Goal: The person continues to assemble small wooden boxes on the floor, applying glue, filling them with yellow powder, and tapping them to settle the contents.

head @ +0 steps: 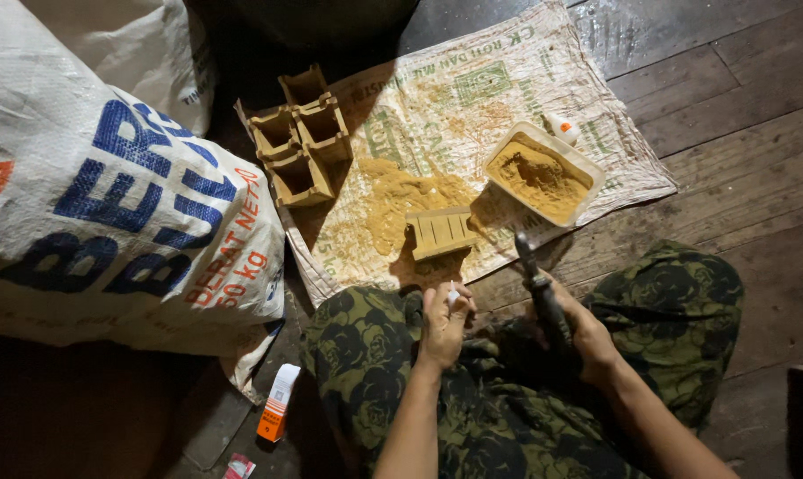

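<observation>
Fingers: on our left hand (443, 321) the fingers (435, 300) were curled together, pinched on a small white object (453, 295); we could not tell what it was.
Right hand: our right hand (580, 330) was clamped shut around a dark tool (536, 286), its tip pointing up toward the near edge of the woven mat (517, 62).
Lap: both hands hovered over our knees, in the dark green patterned cloth (685, 302), just off the mat's near edge.
Wooden block: a grooved wooden block (441, 231) stood near the mat's near edge, just beyond our left hand and not touched by it.
Powder: a loose heap of yellow-brown powder (401, 200) lay mid-mat, touching the block's far side.
Tray: a pale rectangular tray (587, 164) of the same powder sat toward the mat's right edge, a small white bottle (563, 129) just behind it.
Boxes: a cluster of open brown boxes (299, 142) crowded the mat's left edge.
Floor: a big white sack (100, 204) lay on the plank floor (738, 106) at left, an orange and white carton (277, 413) beside our left knee.
</observation>
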